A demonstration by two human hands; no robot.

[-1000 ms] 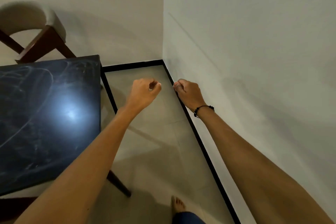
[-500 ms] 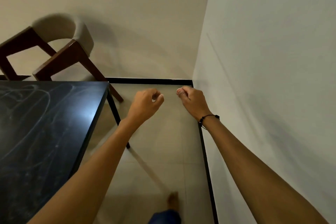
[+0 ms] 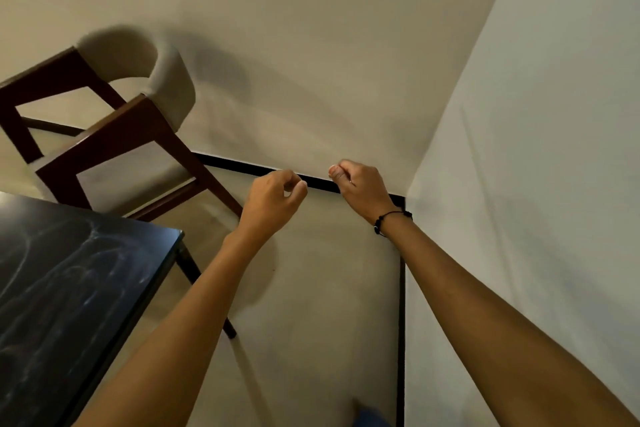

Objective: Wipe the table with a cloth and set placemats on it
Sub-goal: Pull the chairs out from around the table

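Note:
The black table (image 3: 69, 288) fills the lower left; its glossy top shows pale wipe streaks. Both arms reach forward over the floor to the right of the table. My left hand (image 3: 273, 199) has its fingers curled into a loose fist, thumb against the forefinger, with nothing in it. A short gap to the right, my right hand (image 3: 360, 189), with a black cord bracelet at the wrist, is curled the same way and holds nothing. Neither a cloth nor a placemat is in view.
A wooden chair (image 3: 114, 135) with a cream padded back stands behind the table's far corner. A pale wall (image 3: 536, 184) runs close along the right, meeting the back wall in a corner. Black skirting (image 3: 401, 322) edges the tiled floor.
The view has swung up and to the right, so the table slid to the lower left and the chair came fully into view. Both hands stay curled in front.

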